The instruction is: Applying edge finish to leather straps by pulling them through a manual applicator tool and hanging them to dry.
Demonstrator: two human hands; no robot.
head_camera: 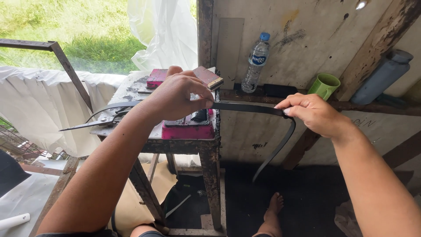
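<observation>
The left hand pinches a black strap between thumb and fingers, its grip clenched on the strap just above the pink block at the near edge of the bench. The right hand holds the same strap further along, fingers curled over it and thumb beneath, grip clenched too. Between the hands the strap runs nearly level and taut. Past the right hand it bends down and hangs in a curve toward the dark floor, its free end loose in the air. Left of the left hand the strap passes on across the bench top.

The bench is a small rusty metal stand with a worn, stained top. On it, left of the left hand, lie large shears, blades pointing left past the edge. Behind the hand sit a pink flat box and a brown slab.

Against the stained wall a ledge carries a clear water bottle with a blue cap, standing upright, and a green mug to its right. A grey-blue tube leans in the corner beyond the mug.

A white sheet drapes over a rail at left, with grass outside. A bare foot rests on the floor below the strap
</observation>
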